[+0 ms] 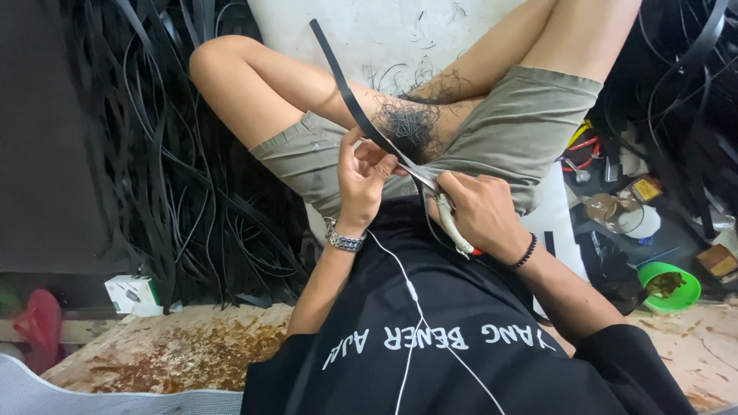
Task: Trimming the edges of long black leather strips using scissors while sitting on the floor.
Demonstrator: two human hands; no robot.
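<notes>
I sit on the floor with my legs apart. My left hand [363,178], with a metal watch on its wrist, pinches the lower end of a long black rubber strip [338,73] that runs up and to the left over my thigh. My right hand [478,211], with a dark bead bracelet on the wrist, grips a pair of scissors [434,192] with pale handles. The blades meet the strip just beside my left fingers. A tuft of thin black trimmings [411,123] lies on my thigh behind the blades.
A big tangle of black strips [177,184] fills the floor on the left, with more at the upper right. On the right lie a green bowl [670,286], a clear lid, small tools and boxes. A small white box [132,295] sits at left. A white earphone cable [407,288] hangs down my black shirt.
</notes>
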